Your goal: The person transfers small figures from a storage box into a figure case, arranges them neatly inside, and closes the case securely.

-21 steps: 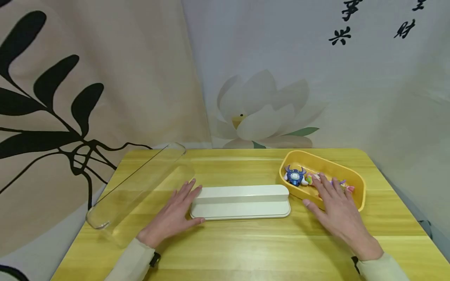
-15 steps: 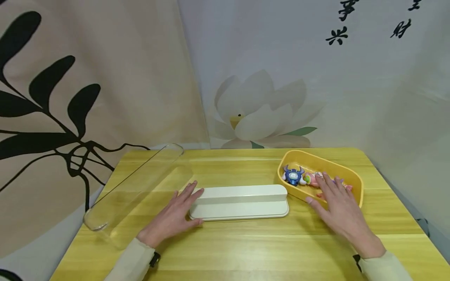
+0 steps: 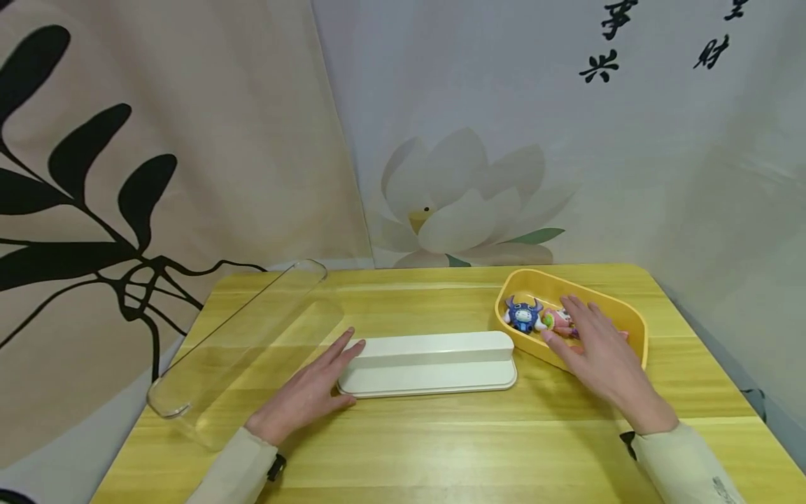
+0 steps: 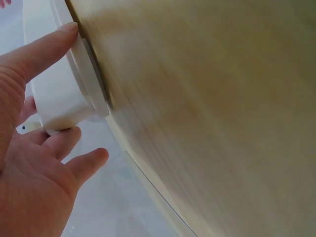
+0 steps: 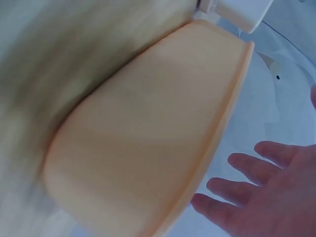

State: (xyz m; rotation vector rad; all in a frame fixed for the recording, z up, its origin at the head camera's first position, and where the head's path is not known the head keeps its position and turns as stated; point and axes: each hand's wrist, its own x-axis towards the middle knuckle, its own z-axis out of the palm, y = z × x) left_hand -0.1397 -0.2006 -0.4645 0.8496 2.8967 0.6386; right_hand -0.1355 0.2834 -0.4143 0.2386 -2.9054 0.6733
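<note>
Spread out, the left hand [image 3: 307,397] touches the left end of the white base [image 3: 428,365]. The right hand [image 3: 609,364] is spread over the yellow tray [image 3: 548,285], far right — this looks like toy-picking. Next needs a soft pinch, maybe on the pink toy [image 3: 557,320] inside.

Wood tbl [image 3: 428,448] — cloth [image 3: 252,126] behind w/ blk leaf print [image 3: 147,196], lotus [image 3: 462,217].

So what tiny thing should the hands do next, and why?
Perhaps lower the right hand and pinch the small pink and green toy: that hand is over the yellow plastic tray, holding nothing, and the toy shows close by.
</note>
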